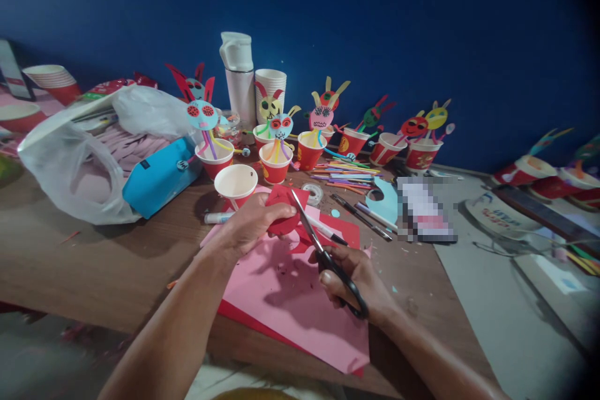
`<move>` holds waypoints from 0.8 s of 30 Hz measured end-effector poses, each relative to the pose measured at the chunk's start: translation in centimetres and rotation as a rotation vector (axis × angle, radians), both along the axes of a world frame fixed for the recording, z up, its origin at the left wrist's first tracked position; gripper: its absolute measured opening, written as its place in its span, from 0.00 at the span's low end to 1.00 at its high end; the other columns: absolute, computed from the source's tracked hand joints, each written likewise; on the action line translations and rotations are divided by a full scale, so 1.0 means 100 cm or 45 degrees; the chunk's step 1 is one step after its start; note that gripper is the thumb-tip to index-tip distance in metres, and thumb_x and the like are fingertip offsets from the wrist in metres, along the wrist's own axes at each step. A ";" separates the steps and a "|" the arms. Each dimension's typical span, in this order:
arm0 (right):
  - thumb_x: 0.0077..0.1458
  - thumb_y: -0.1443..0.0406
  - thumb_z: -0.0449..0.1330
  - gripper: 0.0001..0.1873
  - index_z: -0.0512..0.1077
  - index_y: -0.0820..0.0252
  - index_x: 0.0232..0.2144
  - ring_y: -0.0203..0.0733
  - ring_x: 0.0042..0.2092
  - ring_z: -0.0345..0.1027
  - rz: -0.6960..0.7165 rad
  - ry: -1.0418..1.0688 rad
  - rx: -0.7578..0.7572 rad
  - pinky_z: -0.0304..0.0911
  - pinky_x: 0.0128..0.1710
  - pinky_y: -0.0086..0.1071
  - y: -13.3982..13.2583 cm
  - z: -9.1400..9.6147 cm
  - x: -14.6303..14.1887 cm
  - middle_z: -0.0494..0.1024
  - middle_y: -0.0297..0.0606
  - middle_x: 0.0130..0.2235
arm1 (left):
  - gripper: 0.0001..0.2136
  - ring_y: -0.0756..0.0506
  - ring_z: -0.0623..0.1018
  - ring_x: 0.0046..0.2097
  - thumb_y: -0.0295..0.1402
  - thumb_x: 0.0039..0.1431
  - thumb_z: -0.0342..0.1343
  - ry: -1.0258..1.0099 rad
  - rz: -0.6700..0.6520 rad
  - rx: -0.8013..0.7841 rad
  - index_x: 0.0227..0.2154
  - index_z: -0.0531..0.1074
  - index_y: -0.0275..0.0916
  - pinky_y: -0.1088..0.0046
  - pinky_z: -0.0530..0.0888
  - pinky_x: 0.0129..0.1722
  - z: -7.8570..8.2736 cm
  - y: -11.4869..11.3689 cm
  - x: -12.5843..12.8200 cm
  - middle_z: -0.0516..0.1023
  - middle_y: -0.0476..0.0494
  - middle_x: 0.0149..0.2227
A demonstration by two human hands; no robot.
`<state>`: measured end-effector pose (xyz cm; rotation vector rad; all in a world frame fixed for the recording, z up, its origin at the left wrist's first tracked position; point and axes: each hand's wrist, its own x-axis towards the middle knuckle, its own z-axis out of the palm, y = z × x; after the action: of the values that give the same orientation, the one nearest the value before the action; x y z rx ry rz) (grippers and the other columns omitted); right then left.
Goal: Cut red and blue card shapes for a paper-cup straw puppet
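Left hand (250, 225): grip narrow, pinching a red paper scrap (285, 209);
Right hand (351, 281): closed around black-handled scissors (330, 269) (blades at the scrap);
Writing: red lettering on a white disc (497, 215), right of frame, unreadable.

Red paper-cup figures (274, 164) stand before a blue wall (300, 12).

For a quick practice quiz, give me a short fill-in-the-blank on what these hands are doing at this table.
The right hand grips a black-handled pair of ____.
The left hand holds a piece of ____ paper.
The sheet lying under both hands is ____.
The white bag at the left of the table is made of ____.

Missing words: scissors, red, pink, plastic.
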<state>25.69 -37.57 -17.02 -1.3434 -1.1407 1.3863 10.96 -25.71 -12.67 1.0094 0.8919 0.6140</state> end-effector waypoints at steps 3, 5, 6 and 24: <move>0.44 0.58 0.61 0.17 0.66 0.64 0.33 0.27 0.17 0.56 0.040 0.008 0.039 0.57 0.15 0.23 0.000 0.002 0.000 0.63 0.27 0.19 | 0.05 0.53 0.69 0.18 0.27 0.42 0.56 -0.018 -0.058 0.003 0.17 0.66 0.34 0.81 0.68 0.17 -0.001 0.001 0.000 0.68 0.51 0.15; 0.44 0.56 0.61 0.19 0.65 0.64 0.33 0.28 0.17 0.57 0.063 0.008 0.062 0.57 0.16 0.23 0.000 0.003 0.000 0.63 0.27 0.18 | 0.04 0.53 0.69 0.19 0.27 0.42 0.56 -0.027 -0.071 -0.007 0.18 0.67 0.34 0.79 0.70 0.18 -0.003 0.001 0.000 0.69 0.51 0.15; 0.44 0.55 0.60 0.19 0.65 0.64 0.33 0.29 0.17 0.57 0.068 0.008 0.069 0.57 0.16 0.23 0.000 0.004 0.000 0.63 0.27 0.18 | 0.03 0.53 0.69 0.19 0.26 0.42 0.56 -0.033 -0.071 -0.016 0.18 0.67 0.35 0.78 0.70 0.19 -0.003 0.001 0.000 0.69 0.51 0.16; 0.45 0.55 0.61 0.19 0.64 0.63 0.33 0.29 0.20 0.58 0.100 0.115 0.137 0.57 0.19 0.24 0.000 0.002 -0.001 0.64 0.29 0.22 | 0.03 0.52 0.69 0.20 0.27 0.43 0.56 -0.024 -0.134 0.038 0.20 0.67 0.34 0.76 0.68 0.22 -0.009 0.001 0.001 0.68 0.51 0.17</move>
<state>25.60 -37.59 -16.84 -1.1598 -1.2012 1.4066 11.10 -25.58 -13.54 1.0685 0.8101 0.5484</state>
